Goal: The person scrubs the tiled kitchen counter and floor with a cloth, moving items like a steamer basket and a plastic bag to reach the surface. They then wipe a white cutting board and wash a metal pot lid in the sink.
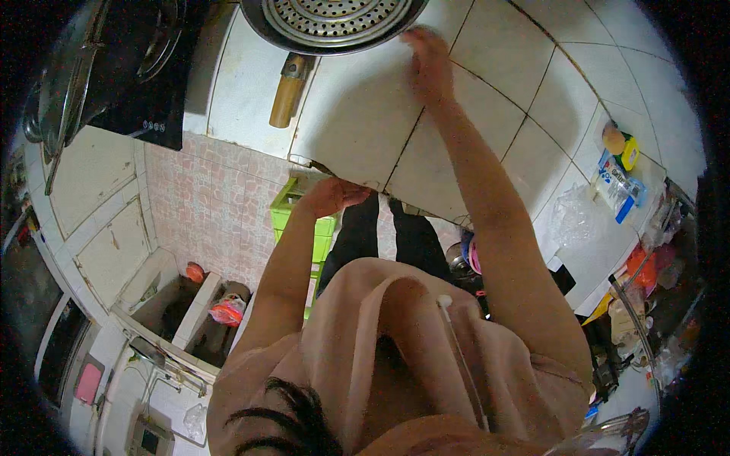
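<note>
A metal pan or pot with a perforated steel steamer rack in it rests on the white tiled counter; the frame's top edge cuts it off. Its wooden handle points toward me. My right hand, slightly blurred, is by the right side of the pan's rim with nothing visible in it; whether it touches the rim I cannot tell. Along the counter's front edge lies my left hand, low and palm partly hidden, with no object seen in it.
A black glass cooktop with metal cookware is at the upper left. To the right are a crumpled clear plastic bag, a blue and white packet and a round tan item. A green plastic rack stands below the counter.
</note>
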A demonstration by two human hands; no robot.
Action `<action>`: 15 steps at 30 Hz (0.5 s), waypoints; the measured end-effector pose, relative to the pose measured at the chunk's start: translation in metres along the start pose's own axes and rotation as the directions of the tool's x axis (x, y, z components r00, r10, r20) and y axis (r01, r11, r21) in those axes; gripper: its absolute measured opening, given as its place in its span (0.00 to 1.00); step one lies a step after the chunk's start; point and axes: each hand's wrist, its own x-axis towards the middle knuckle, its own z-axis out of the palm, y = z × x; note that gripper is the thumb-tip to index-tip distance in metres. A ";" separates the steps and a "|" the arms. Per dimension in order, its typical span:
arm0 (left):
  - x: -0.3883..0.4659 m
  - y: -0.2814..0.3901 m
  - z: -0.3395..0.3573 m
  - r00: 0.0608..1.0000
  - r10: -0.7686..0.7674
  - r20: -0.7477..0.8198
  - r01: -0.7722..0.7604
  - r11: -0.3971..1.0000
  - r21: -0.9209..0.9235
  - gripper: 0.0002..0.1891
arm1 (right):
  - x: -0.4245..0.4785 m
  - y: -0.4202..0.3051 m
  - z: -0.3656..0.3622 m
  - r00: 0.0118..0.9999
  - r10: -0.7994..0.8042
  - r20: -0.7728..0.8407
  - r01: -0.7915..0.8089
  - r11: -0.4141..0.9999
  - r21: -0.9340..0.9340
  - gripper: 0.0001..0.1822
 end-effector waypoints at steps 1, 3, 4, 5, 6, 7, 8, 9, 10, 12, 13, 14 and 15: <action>0.000 0.000 0.003 1.000 0.007 -0.027 -0.006 1.000 0.020 0.18 | -0.025 -0.028 0.012 0.997 0.053 0.053 -0.057 0.994 0.089 0.26; -0.001 0.000 0.000 1.000 -0.014 -0.007 0.013 1.000 -0.018 0.16 | -0.059 -0.097 0.001 0.928 -0.052 0.370 -0.009 0.987 0.162 0.26; 0.002 -0.003 -0.014 0.999 -0.034 0.039 0.036 0.998 -0.046 0.16 | -0.104 -0.114 0.012 0.903 -0.099 0.419 -0.004 0.971 0.238 0.23; 0.008 -0.003 -0.027 0.995 -0.052 0.085 0.058 0.996 -0.068 0.16 | -0.149 -0.131 0.023 0.875 -0.140 0.463 -0.013 0.950 0.311 0.21; 0.010 -0.009 -0.040 0.959 0.050 0.280 0.016 0.973 -0.230 0.15 | -0.166 -0.148 0.014 0.867 -0.177 0.465 -0.023 0.919 0.393 0.20; 0.005 -0.015 -0.046 0.966 0.117 0.229 -0.117 0.993 -0.010 0.15 | -0.178 -0.165 0.001 0.862 -0.203 0.464 -0.042 0.884 0.465 0.19; 0.000 -0.020 -0.051 0.961 0.187 0.202 -0.230 0.948 0.220 0.14 | -0.181 -0.175 -0.009 0.864 -0.154 0.480 -0.084 0.896 0.437 0.19; -0.002 -0.013 -0.035 0.970 0.114 0.213 -0.096 0.991 -0.093 0.14 | -0.180 -0.177 -0.019 0.864 -0.104 0.493 -0.121 0.907 0.403 0.18; -0.005 -0.007 -0.018 0.974 0.050 0.221 0.043 0.916 -0.399 0.13 | -0.171 -0.174 -0.030 0.860 -0.064 0.506 -0.150 0.917 0.370 0.18; 0.002 -0.009 -0.019 0.994 -0.002 0.113 0.022 0.984 -0.179 0.12 | -0.123 -0.137 -0.054 0.872 0.068 0.484 -0.150 0.980 0.133 0.18; 0.003 -0.007 -0.019 0.999 -0.011 0.049 0.014 0.998 -0.059 0.12 | -0.114 -0.089 -0.054 0.932 0.108 0.347 -0.138 0.989 0.062 0.18; 0.004 -0.004 -0.014 1.000 -0.022 -0.007 0.021 0.996 -0.084 0.12 | -0.105 -0.040 -0.054 0.969 0.148 0.199 -0.149 0.989 -0.012 0.18; 0.004 -0.002 -0.016 0.999 0.015 0.052 -0.012 0.999 -0.048 0.11 | -0.044 -0.033 -0.085 0.924 0.372 0.085 -0.371 0.928 -0.024 0.19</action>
